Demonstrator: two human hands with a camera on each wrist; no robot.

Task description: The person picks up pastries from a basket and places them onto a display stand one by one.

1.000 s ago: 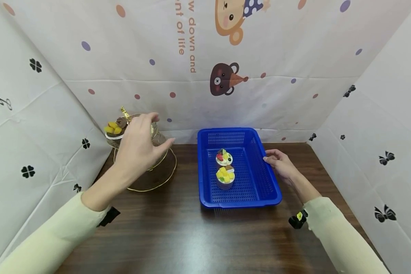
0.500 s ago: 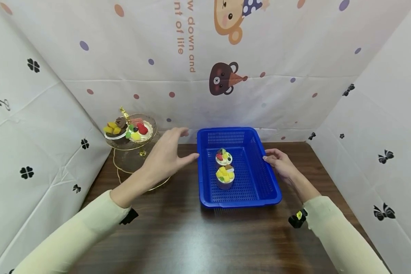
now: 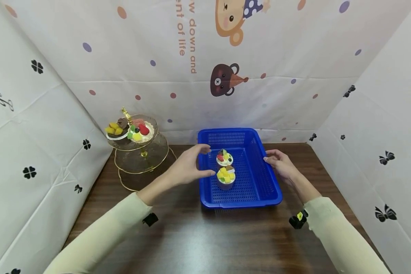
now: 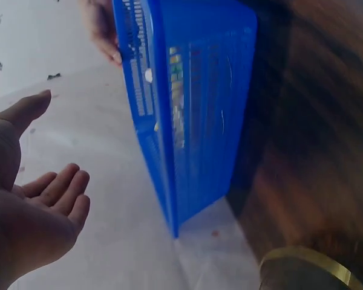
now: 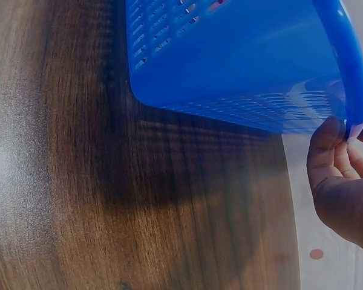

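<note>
A blue plastic basket (image 3: 253, 204) stands on the table with two toy dessert cups inside. The nearer cup (image 3: 225, 179) has yellow cubes on top; the farther cup (image 3: 224, 158) carries white cream and red fruit. My left hand (image 3: 188, 165) is over the basket's left rim, thumb and fingers spread apart, holding nothing. In the left wrist view that hand (image 4: 42, 199) shows an empty palm beside the basket wall. My right hand (image 3: 282, 166) pinches the basket's right rim, and the right wrist view shows the thumb and fingers (image 5: 325, 148) on that rim.
A tiered gold-rimmed stand (image 3: 142, 154) is at the back left. On its top tier sit a tart (image 3: 144, 133) with red and green fruit and a dessert (image 3: 115, 131) with yellow pieces. A patterned cloth wall (image 3: 178, 110) closes off the back of the wooden table (image 3: 178, 236).
My left hand has moved right, from in front of the stand to over the basket's left rim, staying empty. The right hand keeps its place on the right rim.
</note>
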